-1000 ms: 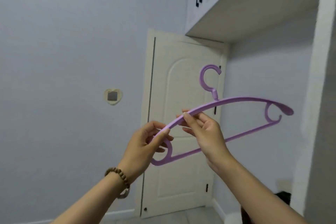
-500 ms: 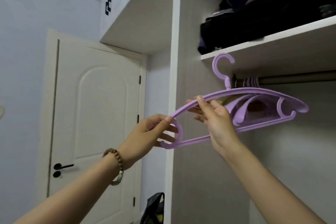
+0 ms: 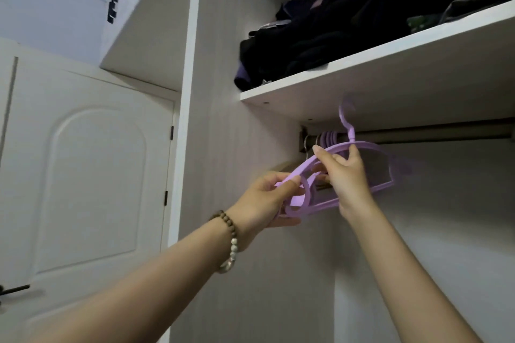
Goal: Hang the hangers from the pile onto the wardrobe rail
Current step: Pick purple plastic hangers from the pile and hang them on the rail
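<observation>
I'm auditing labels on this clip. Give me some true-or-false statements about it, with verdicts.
1. The shelf above the rail holds dark clothes. True.
2. The rail is bare. False: purple hooks already hang at its left end.
3. Both the left hand and the right hand hold the purple hanger. True.
4. The right wrist wears beads. False: the bead bracelet is on the left wrist.
</observation>
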Demonstrator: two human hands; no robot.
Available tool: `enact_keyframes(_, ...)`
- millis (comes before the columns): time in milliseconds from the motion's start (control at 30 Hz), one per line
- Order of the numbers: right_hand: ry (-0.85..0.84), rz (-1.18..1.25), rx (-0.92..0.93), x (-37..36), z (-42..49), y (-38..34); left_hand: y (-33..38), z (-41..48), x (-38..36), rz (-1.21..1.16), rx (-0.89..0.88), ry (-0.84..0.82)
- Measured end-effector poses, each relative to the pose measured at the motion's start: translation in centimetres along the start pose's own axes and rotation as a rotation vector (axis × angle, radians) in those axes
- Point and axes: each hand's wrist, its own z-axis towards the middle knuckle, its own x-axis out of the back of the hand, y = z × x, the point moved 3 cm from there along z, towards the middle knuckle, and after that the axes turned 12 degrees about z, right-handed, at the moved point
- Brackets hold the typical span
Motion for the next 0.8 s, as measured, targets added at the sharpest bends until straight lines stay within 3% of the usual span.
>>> enact_keyframes(300,0.094,0.034,-0.137,3.9,6.5,3.1,0.4,5.8,-3.4,0.019,-0.008,-0.04)
enact_keyframes(467,0.071,-0.018,-0.215,5.4,8.8,5.5,-0.9,7.5,-2.2,0.527,-0.139,0.179)
enact_keyframes(533,0.031,-0.039,-0.253,5.4,9.1,6.1,-1.5,7.8,-1.9,0.627,-0.158,0.208)
enact_keyframes(800,0.032,-0.152,-0.24,5.8,9.2,7.8,-3.1,7.5,-0.8,0.593,-0.157,0.212)
